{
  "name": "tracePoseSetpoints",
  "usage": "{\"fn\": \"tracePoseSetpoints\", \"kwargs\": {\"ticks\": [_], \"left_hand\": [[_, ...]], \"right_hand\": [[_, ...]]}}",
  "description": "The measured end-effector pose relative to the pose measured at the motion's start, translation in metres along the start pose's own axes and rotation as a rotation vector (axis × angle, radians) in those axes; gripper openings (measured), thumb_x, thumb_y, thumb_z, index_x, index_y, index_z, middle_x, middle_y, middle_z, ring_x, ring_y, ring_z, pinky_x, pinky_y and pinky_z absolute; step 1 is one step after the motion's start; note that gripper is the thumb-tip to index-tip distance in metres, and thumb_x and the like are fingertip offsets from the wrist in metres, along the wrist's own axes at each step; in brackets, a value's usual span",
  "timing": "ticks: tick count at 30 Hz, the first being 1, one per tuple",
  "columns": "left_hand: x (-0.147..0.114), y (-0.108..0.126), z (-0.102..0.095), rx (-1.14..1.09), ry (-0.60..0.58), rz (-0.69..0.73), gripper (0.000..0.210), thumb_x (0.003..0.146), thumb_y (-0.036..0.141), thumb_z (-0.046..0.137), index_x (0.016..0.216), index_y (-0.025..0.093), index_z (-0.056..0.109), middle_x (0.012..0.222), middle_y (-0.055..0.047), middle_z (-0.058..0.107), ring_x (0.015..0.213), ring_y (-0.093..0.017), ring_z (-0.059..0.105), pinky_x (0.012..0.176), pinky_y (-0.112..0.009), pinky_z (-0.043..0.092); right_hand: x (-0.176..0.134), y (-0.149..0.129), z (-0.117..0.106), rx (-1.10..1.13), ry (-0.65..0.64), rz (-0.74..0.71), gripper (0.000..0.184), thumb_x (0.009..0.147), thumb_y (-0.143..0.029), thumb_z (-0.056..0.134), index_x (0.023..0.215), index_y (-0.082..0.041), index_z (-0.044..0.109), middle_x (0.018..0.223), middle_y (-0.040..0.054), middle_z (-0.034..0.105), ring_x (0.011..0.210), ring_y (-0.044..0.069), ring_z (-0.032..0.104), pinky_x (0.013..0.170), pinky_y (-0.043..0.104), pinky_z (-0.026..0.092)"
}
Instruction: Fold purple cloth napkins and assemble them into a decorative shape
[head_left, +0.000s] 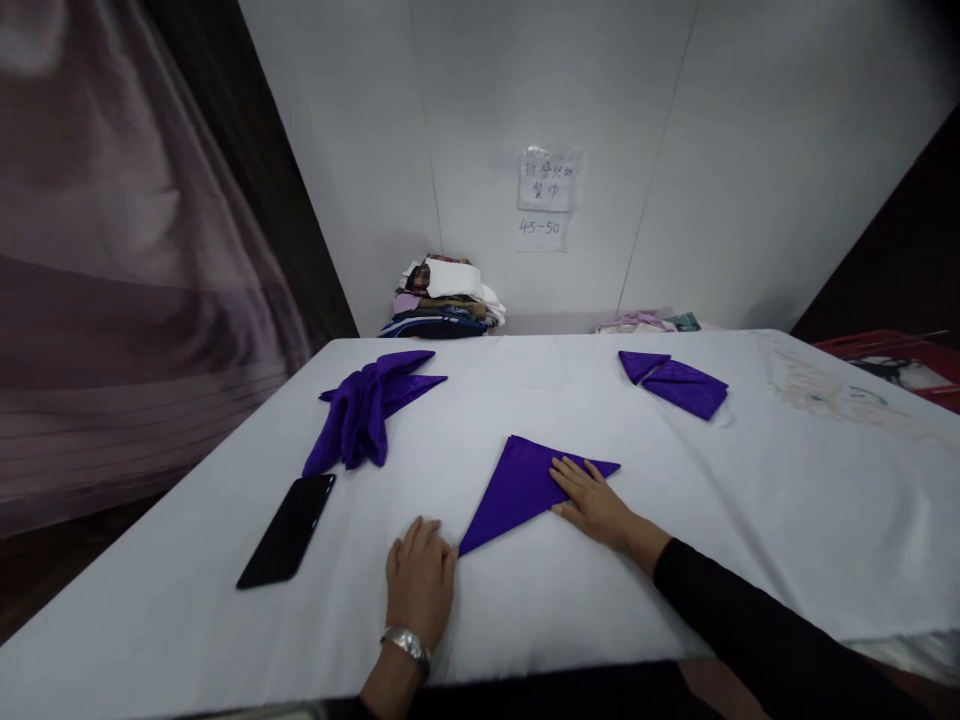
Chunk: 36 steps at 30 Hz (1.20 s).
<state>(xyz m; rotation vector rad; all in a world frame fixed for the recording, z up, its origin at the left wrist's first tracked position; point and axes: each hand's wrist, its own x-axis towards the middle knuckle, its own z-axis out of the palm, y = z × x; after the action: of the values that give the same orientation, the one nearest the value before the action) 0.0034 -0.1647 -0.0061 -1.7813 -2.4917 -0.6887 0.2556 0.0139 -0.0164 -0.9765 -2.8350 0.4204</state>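
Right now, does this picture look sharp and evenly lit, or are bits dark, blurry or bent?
In the head view: light is dim and uneven, the top right corner nearly black; the purple triangular cloth looks fairly clear; the silver wristband catches a glint; the wall sign looks soft; wall seams lean, perhaps lens distortion.

Black phone (289, 532), stacked clothes (446, 303)

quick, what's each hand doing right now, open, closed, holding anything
Left hand: at the near tip of the purple cloth triangle; can't tell whether it grips.
Right hand: open, palm-down on the same cloth, gripping nothing.
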Motion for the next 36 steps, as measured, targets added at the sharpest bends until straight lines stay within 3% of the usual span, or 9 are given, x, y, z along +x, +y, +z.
{"fn": "tracePoseSetpoints", "kwargs": {"ticks": [2, 5, 8, 11, 16, 22, 31, 36], "left_hand": [[0.006, 0.009, -0.005, -0.002, 0.010, 0.012, 0.020, 0.082, 0.024, 0.044, 0.071, 0.021, 0.060, 0.114, -0.008, 0.060, 0.120, -0.028, 0.042, 0.097, -0.052, 0.030], [0.026, 0.041, -0.003, -0.067, 0.013, 0.143, 0.021, 0.085, 0.025, 0.041, 0.086, 0.022, 0.061, 0.120, -0.008, 0.056, 0.120, -0.024, 0.042, 0.101, -0.051, 0.027], [0.059, 0.081, 0.015, -0.094, -0.042, 0.313, 0.030, 0.088, 0.026, 0.035, 0.111, 0.023, 0.054, 0.130, -0.007, 0.049, 0.125, -0.021, 0.037, 0.105, -0.049, 0.022], [0.091, 0.105, 0.045, -0.011, -0.183, 0.390, 0.040, 0.088, 0.031, 0.035, 0.125, 0.020, 0.044, 0.141, -0.009, 0.035, 0.132, -0.023, 0.024, 0.108, -0.049, 0.015], [0.111, 0.102, 0.077, 0.085, -0.293, 0.286, 0.057, 0.087, 0.044, 0.029, 0.135, 0.012, 0.032, 0.146, -0.012, 0.025, 0.135, -0.026, 0.013, 0.108, -0.049, 0.014], [0.108, 0.100, 0.073, 0.072, -0.303, 0.259, 0.059, 0.087, 0.046, 0.025, 0.136, 0.014, 0.031, 0.146, -0.010, 0.025, 0.136, -0.024, 0.013, 0.109, -0.048, 0.012], [0.108, 0.100, 0.073, 0.067, -0.309, 0.254, 0.061, 0.086, 0.047, 0.025, 0.136, 0.012, 0.031, 0.146, -0.009, 0.024, 0.136, -0.023, 0.012, 0.109, -0.048, 0.011], [0.109, 0.100, 0.076, 0.105, -0.317, 0.259, 0.062, 0.086, 0.049, 0.022, 0.137, 0.013, 0.028, 0.147, -0.008, 0.022, 0.136, -0.023, 0.011, 0.109, -0.048, 0.011]], "right_hand": [[0.000, 0.000, 0.000, -0.003, -0.001, 0.000, 0.063, 0.089, -0.056, 0.027, 0.141, -0.021, 0.022, 0.147, 0.0073, 0.019, 0.135, 0.024, 0.012, 0.107, 0.049, 0.008], [0.000, -0.001, 0.000, -0.014, 0.003, 0.001, 0.064, 0.089, -0.056, 0.027, 0.141, -0.020, 0.023, 0.147, 0.0079, 0.020, 0.135, 0.024, 0.012, 0.107, 0.050, 0.008], [0.001, -0.001, 0.001, -0.029, 0.016, 0.002, 0.064, 0.088, -0.056, 0.029, 0.140, -0.020, 0.024, 0.146, 0.0089, 0.022, 0.134, 0.025, 0.015, 0.107, 0.050, 0.009], [0.002, -0.001, 0.002, -0.042, 0.019, -0.004, 0.063, 0.088, -0.055, 0.031, 0.140, -0.020, 0.025, 0.145, 0.0095, 0.025, 0.134, 0.025, 0.016, 0.107, 0.050, 0.010], [0.003, 0.000, 0.001, -0.040, 0.009, -0.014, 0.064, 0.088, -0.056, 0.032, 0.141, -0.020, 0.023, 0.145, 0.0086, 0.024, 0.134, 0.025, 0.016, 0.107, 0.049, 0.010], [-0.008, 0.019, -0.008, -0.036, 0.021, 0.011, 0.063, 0.089, -0.055, 0.028, 0.141, -0.019, 0.022, 0.146, 0.0083, 0.022, 0.134, 0.022, 0.017, 0.108, 0.045, 0.012], [-0.050, 0.073, -0.022, -0.100, 0.015, 0.209, 0.061, 0.090, -0.054, 0.024, 0.142, -0.022, 0.019, 0.146, 0.0056, 0.023, 0.134, 0.022, 0.017, 0.107, 0.048, 0.011], [-0.051, 0.064, -0.028, -0.112, 0.078, 0.330, 0.065, 0.090, -0.056, 0.023, 0.142, -0.017, 0.019, 0.147, 0.0099, 0.018, 0.135, 0.024, 0.012, 0.106, 0.051, 0.010]]}}
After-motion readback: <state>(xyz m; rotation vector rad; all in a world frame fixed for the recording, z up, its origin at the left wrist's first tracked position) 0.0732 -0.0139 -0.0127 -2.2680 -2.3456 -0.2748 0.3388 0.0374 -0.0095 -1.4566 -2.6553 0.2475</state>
